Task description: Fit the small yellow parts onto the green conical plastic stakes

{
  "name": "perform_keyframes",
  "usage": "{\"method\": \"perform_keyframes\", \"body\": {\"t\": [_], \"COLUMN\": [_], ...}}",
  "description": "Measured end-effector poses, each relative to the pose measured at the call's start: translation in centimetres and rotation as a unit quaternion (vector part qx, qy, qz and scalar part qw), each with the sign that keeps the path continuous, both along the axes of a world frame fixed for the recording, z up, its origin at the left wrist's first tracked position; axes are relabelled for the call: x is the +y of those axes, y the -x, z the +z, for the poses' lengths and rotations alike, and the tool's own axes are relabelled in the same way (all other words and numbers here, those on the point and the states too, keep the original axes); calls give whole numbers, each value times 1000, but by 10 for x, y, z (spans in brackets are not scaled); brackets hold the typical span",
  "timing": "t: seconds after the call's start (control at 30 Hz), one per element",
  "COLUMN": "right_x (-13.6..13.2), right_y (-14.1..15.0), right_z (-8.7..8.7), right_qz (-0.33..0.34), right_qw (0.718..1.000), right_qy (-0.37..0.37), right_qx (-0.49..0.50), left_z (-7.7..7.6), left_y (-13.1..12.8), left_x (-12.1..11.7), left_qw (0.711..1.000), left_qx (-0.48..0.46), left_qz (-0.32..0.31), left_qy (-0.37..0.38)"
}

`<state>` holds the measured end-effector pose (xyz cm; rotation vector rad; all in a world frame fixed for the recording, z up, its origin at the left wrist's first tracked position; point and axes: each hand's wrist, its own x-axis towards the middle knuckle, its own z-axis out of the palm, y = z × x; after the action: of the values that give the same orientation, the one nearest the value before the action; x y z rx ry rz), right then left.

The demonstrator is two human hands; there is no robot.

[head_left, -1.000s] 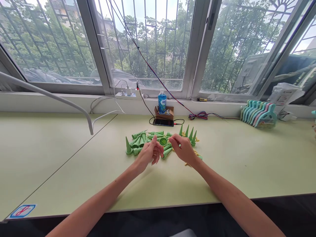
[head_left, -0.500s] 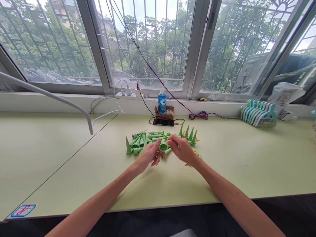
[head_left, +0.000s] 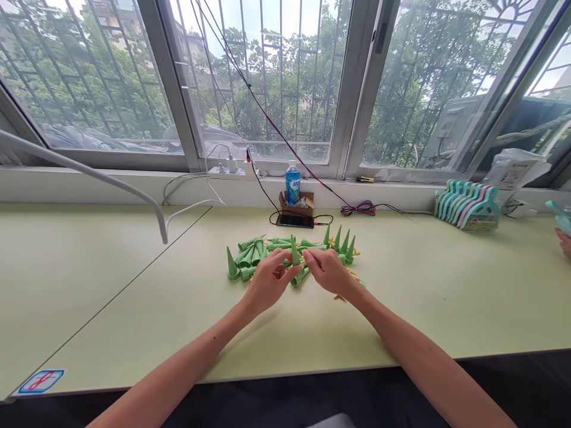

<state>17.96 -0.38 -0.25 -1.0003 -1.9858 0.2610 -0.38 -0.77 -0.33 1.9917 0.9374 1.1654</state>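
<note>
My left hand [head_left: 271, 278] pinches a green plastic cone spike [head_left: 295, 251], its pointed tip up, just above the table. Right beside it, my right hand [head_left: 329, 270] has its fingertips pressed together at the cone's side; whatever they hold is hidden. Behind and left of my hands lies a pile of green cone spikes [head_left: 255, 255], with one spike [head_left: 231, 266] upright at its left end. To the right stand several more upright cone spikes [head_left: 345, 242]. Small yellow sticks [head_left: 352, 274] are scattered around and in front of those.
Behind the pile lie a phone [head_left: 295, 221] and a cardboard box [head_left: 307, 204] with a blue bottle [head_left: 293, 185]. Coiled wires [head_left: 359, 208] and a row of pastel plastic pieces [head_left: 468, 205] sit further right. Another person's hand [head_left: 564, 242] shows at the right edge.
The cone in my left hand has turned from its hollow base facing me to its tip pointing up. Another person's hand with a light blue piece has come in at the right edge.
</note>
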Motion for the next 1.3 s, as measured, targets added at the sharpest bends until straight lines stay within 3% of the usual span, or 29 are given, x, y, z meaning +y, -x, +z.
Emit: {"method": "perform_keyframes", "body": {"t": [0.13,0.27,0.43,0.57,0.77,1.13,1.3], "right_x": [0,2,3,1,-1,1,3], "right_y": [1,0,-2,-2,-1,-3,-2], "right_z": [-1,-1,-1,0,0,-1,-3], "right_qz": [-4,-18,-46,-31,22,45,49], "right_qw": [1000,999,995,995,997,997,997], "right_qy": [5,15,22,20,8,14,26], "right_qx": [-1,38,88,96,69,55,51], "left_z": [-2,-2,1,3,3,3,2], "left_y": [0,-1,-2,-1,-1,2,1], "left_x": [3,2,2,4,4,2,0], "left_qw": [998,997,997,988,985,991,992], "left_qx": [15,13,-39,-50,-24,-38,-89], "left_qz": [21,50,50,23,-6,1,11], "left_qy": [-50,-53,52,144,172,131,93]}}
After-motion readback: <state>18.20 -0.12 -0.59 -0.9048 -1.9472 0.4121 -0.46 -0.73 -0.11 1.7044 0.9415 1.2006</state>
